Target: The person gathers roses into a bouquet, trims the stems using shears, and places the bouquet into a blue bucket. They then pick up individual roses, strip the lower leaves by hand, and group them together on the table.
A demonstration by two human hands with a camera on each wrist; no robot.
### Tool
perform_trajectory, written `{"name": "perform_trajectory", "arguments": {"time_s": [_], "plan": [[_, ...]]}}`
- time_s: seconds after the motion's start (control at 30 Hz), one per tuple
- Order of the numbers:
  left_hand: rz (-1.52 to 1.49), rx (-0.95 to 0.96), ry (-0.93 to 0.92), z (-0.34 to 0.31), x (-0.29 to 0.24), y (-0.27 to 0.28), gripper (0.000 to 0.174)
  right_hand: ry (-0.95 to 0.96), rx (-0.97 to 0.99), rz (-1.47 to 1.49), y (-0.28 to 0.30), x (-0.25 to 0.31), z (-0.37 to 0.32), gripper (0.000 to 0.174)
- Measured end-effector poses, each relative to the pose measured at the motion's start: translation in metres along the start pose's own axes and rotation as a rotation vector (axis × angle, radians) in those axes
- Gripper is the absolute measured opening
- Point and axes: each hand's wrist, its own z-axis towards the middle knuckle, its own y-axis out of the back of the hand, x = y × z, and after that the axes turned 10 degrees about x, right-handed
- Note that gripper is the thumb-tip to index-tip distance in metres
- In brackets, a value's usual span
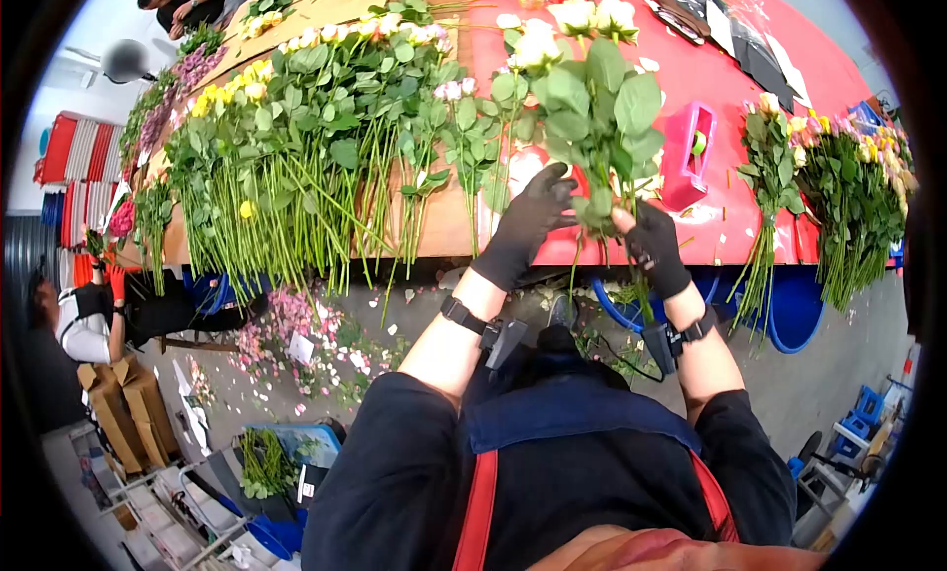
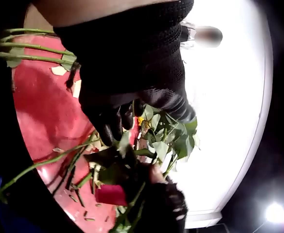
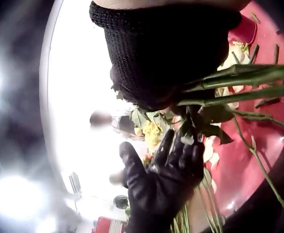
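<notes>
In the head view my right hand (image 1: pixel 653 248), in a black glove with a bare thumb tip, grips several leafy rose stems below their foliage (image 1: pixel 602 98). Large cream-white roses (image 1: pixel 575 19) top the bunch, which points away from me over the table. The stems (image 3: pixel 263 77) run back past my wrist in the right wrist view. My gloved left hand (image 1: pixel 533 226) is beside the lower leaves; the right wrist view shows its fingers (image 3: pixel 132 158) spread and fairly straight. Leaves (image 2: pixel 180 141) crowd between both hands in the left wrist view.
Many cut roses (image 1: pixel 326 107) lie in rows on cardboard at the left. Tied bunches (image 1: pixel 848 206) hang over the red table's (image 1: pixel 730 88) right edge, near a blue bucket (image 1: pixel 794 310). A pink holder (image 1: pixel 689 157) stands beside my roses. Other people work at the left.
</notes>
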Motion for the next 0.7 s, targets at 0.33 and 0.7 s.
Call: {"name": "perform_trajectory", "arguments": {"time_s": [0.33, 0.7], "plan": [[-0.498, 0.036, -0.106, -0.075, 0.001, 0.049, 0.011, 0.072, 0.270, -0.044, -0.075, 0.026, -0.053, 0.019], [-0.911, 0.027, -0.235, -0.170, 0.031, 0.156, 0.038, -0.212, 0.689, 0.071, -0.134, 0.042, 0.009, 0.030]]}}
